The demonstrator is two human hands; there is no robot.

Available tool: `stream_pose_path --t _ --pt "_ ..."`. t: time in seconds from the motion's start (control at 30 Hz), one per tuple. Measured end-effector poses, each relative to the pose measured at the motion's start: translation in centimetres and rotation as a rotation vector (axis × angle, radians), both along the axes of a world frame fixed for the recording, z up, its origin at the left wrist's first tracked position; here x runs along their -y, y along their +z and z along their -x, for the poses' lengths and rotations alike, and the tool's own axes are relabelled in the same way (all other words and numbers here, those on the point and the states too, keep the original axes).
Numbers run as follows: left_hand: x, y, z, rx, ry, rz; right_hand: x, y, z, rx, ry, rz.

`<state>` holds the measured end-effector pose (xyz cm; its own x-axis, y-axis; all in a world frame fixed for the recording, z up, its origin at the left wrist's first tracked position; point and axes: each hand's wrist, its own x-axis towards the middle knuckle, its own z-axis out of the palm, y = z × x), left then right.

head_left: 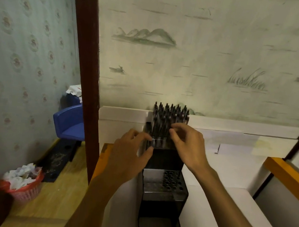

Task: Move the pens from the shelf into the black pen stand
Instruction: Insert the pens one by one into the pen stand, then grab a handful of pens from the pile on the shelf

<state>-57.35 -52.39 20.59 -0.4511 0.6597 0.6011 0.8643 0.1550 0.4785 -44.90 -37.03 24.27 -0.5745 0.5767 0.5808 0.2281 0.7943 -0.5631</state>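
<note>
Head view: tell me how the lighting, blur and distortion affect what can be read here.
Head view: dim, warm light; the wide lens bows the brown post and the frame edges; the pens merge into a dark mass; left hand and right hand look slightly soft; the black pen stand shows a faint sheen.

Pens (169, 119): dark. Stand (165, 160): black. Chair (70, 120): blue. Basket (28, 191): pink. Wallpaper (209, 45): pale green, with grey mountain, boat and reed motifs. Post (86, 49): dark red-brown.
</note>
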Motion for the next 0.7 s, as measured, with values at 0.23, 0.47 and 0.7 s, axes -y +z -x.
stream_pose_path --t 0.23,0.47,0.7 --pt "-1.2 0.3 -2.5 -0.032 -0.060 0.047 1.1 -1.0 -4.1 0.072 -0.081 -0.072" --pt "-4.1 0.9 -8.8 0.012 -0.199 0.102 -0.2 -2.4 -11.5 0.144 -0.220 -0.077" --pt "-8.0 0.1 -19.0 0.031 -0.265 0.121 -2.7 -3.2 -22.2 0.194 -0.280 -0.035"
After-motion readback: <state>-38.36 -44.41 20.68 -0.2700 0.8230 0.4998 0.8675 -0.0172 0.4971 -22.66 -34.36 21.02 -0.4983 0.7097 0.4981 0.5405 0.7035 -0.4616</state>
